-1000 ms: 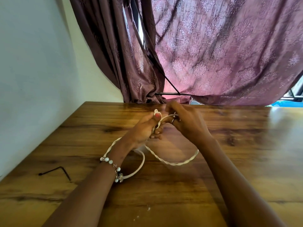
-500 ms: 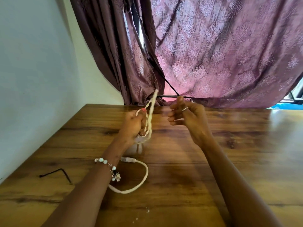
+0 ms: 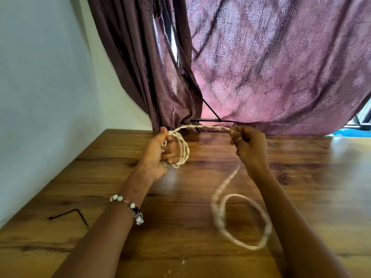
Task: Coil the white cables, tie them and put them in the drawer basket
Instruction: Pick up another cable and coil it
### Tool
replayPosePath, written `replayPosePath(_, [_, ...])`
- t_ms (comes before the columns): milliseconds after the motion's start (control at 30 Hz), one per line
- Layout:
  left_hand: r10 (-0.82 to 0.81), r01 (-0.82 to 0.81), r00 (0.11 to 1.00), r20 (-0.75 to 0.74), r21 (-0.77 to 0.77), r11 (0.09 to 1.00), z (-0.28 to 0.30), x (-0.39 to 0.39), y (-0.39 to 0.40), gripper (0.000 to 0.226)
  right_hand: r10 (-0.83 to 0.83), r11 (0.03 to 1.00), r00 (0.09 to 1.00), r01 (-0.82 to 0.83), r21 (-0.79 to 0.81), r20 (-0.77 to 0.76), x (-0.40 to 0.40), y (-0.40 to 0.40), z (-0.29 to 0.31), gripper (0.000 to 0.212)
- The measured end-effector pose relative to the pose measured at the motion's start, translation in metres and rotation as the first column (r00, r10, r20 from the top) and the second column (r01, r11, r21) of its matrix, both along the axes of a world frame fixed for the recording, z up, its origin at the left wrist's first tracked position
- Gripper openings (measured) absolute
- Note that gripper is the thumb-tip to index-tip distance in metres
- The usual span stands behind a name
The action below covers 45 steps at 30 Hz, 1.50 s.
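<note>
Only a few loops of the twisted white cable [image 3: 181,151] sit in my gripping left hand [image 3: 158,155]; my right hand [image 3: 251,149] pinches the loose remainder, with tying and storing left.

cable [image 3: 202,128] between hands, hex key [image 3: 69,214] left

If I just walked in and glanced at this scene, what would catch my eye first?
Probably the twisted white cable, stretched between two raised hands above the wooden table: the left hand holds a few coiled loops, the right hand pinches the strand, and the loose tail swings in a blurred loop lower right. Behind hangs a big purple patterned curtain. A small black bent tool lies at the table's left edge.
</note>
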<state>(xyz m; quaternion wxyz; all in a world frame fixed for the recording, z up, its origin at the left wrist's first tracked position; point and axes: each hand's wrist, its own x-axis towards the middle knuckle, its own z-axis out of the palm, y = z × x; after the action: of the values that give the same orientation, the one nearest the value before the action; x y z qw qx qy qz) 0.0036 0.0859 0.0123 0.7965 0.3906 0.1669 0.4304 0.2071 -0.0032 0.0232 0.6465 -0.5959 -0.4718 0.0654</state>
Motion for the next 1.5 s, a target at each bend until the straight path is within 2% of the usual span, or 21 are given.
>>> replayPosePath(67, [-0.147,0.15,0.985,0.094,-0.027,0.988,0.004,-0.004,-0.003,0.049,-0.138,0.989,0.93,0.146,0.002,0.341,0.011,0.005,-0.01,0.014])
replayPosePath(133, [-0.243,0.248,0.956,0.162,-0.014,0.969,0.005,-0.005,-0.006,0.049,-0.13,0.983,0.784,0.182,-0.025,0.607,0.018,0.014,-0.022,0.017])
replayPosePath(200, [-0.316,0.322,0.919,0.236,0.016,0.947,0.004,-0.008,-0.004,0.046,-0.019,0.976,0.665,0.175,-0.131,0.746,0.016,0.021,-0.033,0.027])
replayPosePath(267, [-0.386,0.387,0.869,0.31,0.061,0.92,0.002,-0.012,-0.002,0.04,0.098,0.944,0.526,0.218,-0.246,0.845,0.004,0.024,-0.037,0.051])
replayPosePath(367, [-0.381,0.37,0.857,0.347,0.1,0.924,0.001,-0.017,0.002,0.033,0.245,0.899,0.359,0.264,-0.35,0.9,-0.02,0.021,-0.034,0.062])
replayPosePath(467, [-0.306,0.279,0.893,0.331,0.126,0.952,0.001,-0.016,0.006,0.024,0.324,0.89,0.18,0.276,-0.364,0.929,-0.037,0.017,-0.027,0.048])
replayPosePath(567, [-0.147,0.114,0.956,0.254,0.142,0.983,-0.001,-0.016,0.008,0.021,0.391,0.889,-0.003,0.259,-0.376,0.921,-0.052,0.008,-0.017,0.036])
replayPosePath(667, [-0.051,0.021,0.984,0.173,0.174,0.985,-0.003,-0.012,0.005,0.016,0.359,0.922,-0.064,0.18,-0.343,0.931,-0.068,-0.002,-0.006,0.031])
replayPosePath(733, [0.015,-0.036,0.994,0.108,0.19,0.981,-0.002,-0.011,0.0,0.025,0.224,0.973,-0.081,0.078,-0.218,0.971,-0.07,-0.004,-0.004,0.026])
replayPosePath(800, [0.015,-0.027,0.998,0.054,0.219,0.975,-0.001,-0.011,-0.005,0.045,0.063,0.998,-0.025,-0.003,-0.064,0.998,-0.065,-0.003,-0.003,0.023])
replayPosePath(867, [-0.023,0.028,0.999,-0.023,0.262,0.965,-0.001,-0.009,-0.009,0.049,0.015,0.996,0.104,-0.084,-0.006,0.994,-0.062,-0.002,-0.003,0.026])
replayPosePath(933, [-0.032,0.062,0.993,-0.113,0.274,0.96,-0.004,-0.004,-0.012,0.033,0.035,0.981,0.249,-0.195,0.014,0.968,-0.061,-0.003,-0.002,0.026])
replayPosePath(1000, [-0.042,0.116,0.973,-0.227,0.326,0.938,-0.009,0.002,-0.016,0.019,0.044,0.961,0.353,-0.271,0.057,0.935,-0.058,-0.003,0.0,0.025])
replayPosePath(1067, [-0.089,0.222,0.937,-0.339,0.375,0.9,-0.011,0.007,-0.021,0.022,0.082,0.963,0.436,-0.268,0.042,0.896,-0.051,-0.003,0.002,0.028])
replayPosePath(1133, [-0.157,0.322,0.899,-0.409,0.376,0.869,-0.011,0.009,-0.025,0.028,0.136,0.974,0.537,-0.226,-0.013,0.832,-0.04,-0.003,0.004,0.041])
replayPosePath(1233, [-0.278,0.419,0.882,-0.381,0.361,0.833,-0.009,0.007,-0.025,0.042,0.194,0.972,0.711,-0.231,-0.036,0.676,-0.023,-0.002,0.006,0.052])
replayPosePath(1333, [-0.427,0.508,0.841,-0.332,0.211,0.835,-0.008,0.001,-0.021,0.051,0.258,0.959,0.813,-0.279,-0.039,0.522,-0.009,0.002,0.001,0.035])
replayPosePath(1433, [-0.493,0.53,0.844,-0.21,0.184,0.828,-0.012,0.0,-0.018,0.052,0.294,0.954,0.848,-0.292,-0.074,0.442,-0.007,0.008,-0.007,0.015])
replayPosePath(1500, [-0.446,0.466,0.884,-0.141,0.189,0.864,-0.016,0.001,-0.018,0.047,0.379,0.921,0.832,-0.383,-0.073,0.405,-0.016,0.009,-0.01,0.016])
